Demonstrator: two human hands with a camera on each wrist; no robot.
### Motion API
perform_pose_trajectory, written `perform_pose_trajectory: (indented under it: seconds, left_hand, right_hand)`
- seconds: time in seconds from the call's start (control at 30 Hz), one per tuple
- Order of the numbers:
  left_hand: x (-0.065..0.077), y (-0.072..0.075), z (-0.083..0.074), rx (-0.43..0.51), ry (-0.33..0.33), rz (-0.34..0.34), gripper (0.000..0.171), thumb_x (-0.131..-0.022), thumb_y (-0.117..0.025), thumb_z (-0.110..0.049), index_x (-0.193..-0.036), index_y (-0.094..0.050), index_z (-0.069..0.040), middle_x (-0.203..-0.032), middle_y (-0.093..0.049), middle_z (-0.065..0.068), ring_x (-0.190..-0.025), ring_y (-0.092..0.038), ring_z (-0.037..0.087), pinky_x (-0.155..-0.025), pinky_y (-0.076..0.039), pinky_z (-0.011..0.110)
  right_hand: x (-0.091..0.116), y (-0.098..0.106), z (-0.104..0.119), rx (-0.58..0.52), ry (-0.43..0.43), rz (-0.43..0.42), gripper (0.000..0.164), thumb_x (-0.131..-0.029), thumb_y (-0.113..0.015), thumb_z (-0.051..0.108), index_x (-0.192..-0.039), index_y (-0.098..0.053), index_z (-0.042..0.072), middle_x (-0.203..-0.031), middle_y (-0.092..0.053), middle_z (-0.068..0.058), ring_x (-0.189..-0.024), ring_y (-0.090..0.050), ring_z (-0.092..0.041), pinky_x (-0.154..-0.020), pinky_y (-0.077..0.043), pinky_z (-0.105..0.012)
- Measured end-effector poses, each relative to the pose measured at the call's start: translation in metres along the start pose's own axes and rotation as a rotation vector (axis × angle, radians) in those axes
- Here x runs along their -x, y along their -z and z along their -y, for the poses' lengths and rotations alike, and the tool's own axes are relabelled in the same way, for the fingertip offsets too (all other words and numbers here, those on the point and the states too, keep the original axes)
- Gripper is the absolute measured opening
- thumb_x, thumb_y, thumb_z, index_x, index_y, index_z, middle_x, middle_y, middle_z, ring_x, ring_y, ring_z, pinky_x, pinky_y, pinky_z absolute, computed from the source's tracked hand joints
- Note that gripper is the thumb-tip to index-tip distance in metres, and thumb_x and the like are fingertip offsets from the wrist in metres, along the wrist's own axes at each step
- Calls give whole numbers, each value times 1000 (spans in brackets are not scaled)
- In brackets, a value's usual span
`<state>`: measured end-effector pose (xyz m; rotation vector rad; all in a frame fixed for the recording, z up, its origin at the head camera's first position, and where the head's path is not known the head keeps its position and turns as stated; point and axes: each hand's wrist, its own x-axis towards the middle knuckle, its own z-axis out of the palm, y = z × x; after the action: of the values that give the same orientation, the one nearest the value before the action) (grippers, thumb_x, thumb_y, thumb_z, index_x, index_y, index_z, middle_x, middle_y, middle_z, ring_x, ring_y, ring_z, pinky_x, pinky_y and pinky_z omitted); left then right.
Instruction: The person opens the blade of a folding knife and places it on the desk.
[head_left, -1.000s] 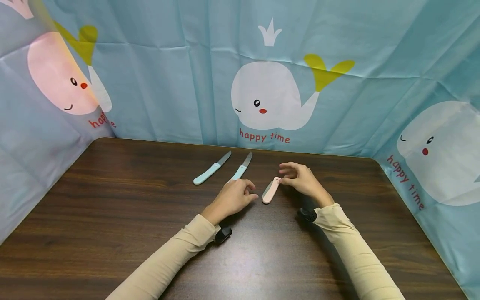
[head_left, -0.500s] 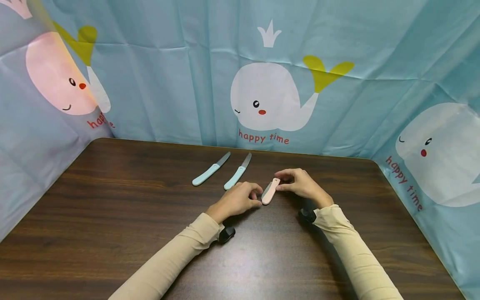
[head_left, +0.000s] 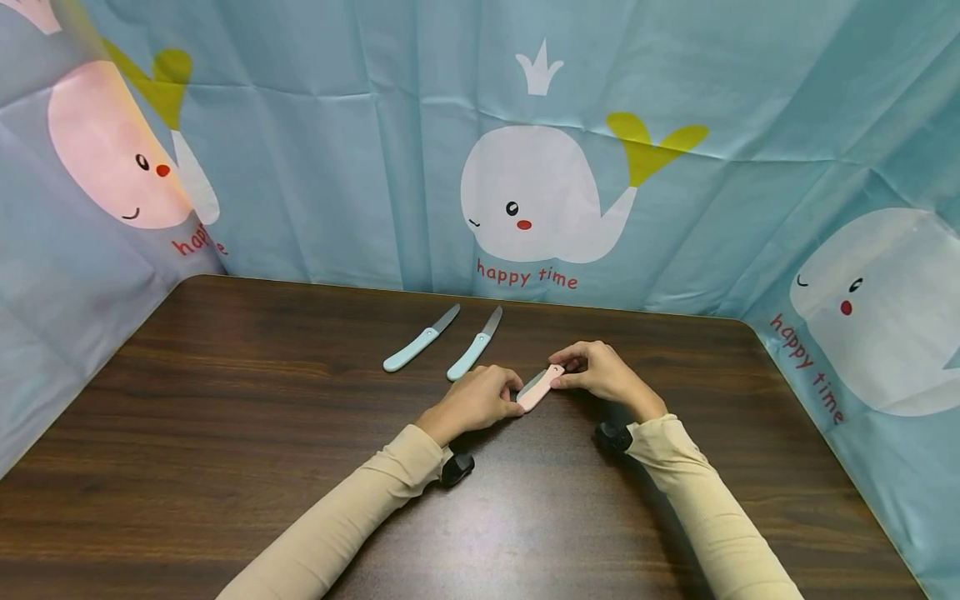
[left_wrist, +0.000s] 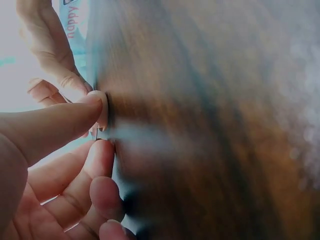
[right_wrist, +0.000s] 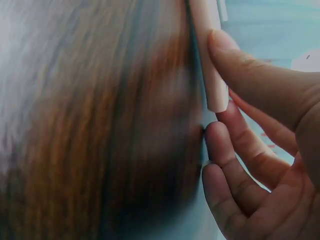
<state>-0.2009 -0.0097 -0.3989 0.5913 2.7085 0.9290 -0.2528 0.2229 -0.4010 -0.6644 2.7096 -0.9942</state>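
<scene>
A folding knife with a pink handle (head_left: 542, 390) lies at a slant between the two hands, its blade partly folded along the handle. My left hand (head_left: 476, 402) pinches its lower left end between thumb and fingers. At the upper right end, by the pivot, my right hand (head_left: 603, 372) grips the handle with thumb and fingertips. The right wrist view shows the right thumb (right_wrist: 225, 42) on the pink handle (right_wrist: 215, 92), close to the tabletop. In the left wrist view the left thumb (left_wrist: 75, 117) presses the handle's rounded end.
Two opened knives with pale blue handles, a left one (head_left: 411, 350) and a right one (head_left: 469, 357), lie on the dark wooden table (head_left: 225, 433) behind the left hand. A blue whale-print curtain (head_left: 322, 167) hangs along the table's back and sides.
My left hand has moved right and taken hold of the pink knife's lower end. The right fingers have closed on its upper end. The knife has turned to a flatter slant.
</scene>
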Motion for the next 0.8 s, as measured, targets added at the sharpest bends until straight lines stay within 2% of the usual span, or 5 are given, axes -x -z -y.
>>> perform_pose_trajectory:
  seconds: [0.2, 0.43, 0.63, 0.8]
  left_hand:
    - [1, 0, 0, 9, -12, -5, 28, -86, -78, -20, -111, -70, -9, -71, -61, -5, -59, -50, 8, -55, -37, 22]
    - [2, -1, 1, 6, -32, -19, 26, -87, -77, -18, -110, -69, -9, -74, -61, -4, -62, -51, 8, -58, -38, 22]
    - [5, 1, 1, -4, -50, -31, 25, -88, -75, -15, -110, -67, -8, -83, -63, -2, -71, -53, 9, -66, -42, 25]
    - [8, 7, 2, 122, -56, 25, 26, -91, -70, -7, -114, -60, -2, -90, -69, 5, -78, -58, 12, -74, -46, 27]
  right_hand:
    - [2, -1, 4, -59, -7, -24, 35, -80, -82, 11, -110, -72, -4, -104, -73, -18, -88, -70, -20, -73, -52, -20]
    - [5, -2, 8, -93, -63, -57, 36, -79, -83, 11, -110, -72, -5, -101, -74, -18, -81, -68, -14, -69, -51, -19]
    - [7, -3, 10, -93, -70, -83, 36, -79, -84, 14, -109, -73, -4, -100, -74, -17, -80, -68, -13, -69, -52, -19]
    - [10, -4, 14, -104, -74, -125, 36, -78, -85, 14, -108, -73, -3, -96, -75, -16, -78, -67, -11, -67, -52, -19]
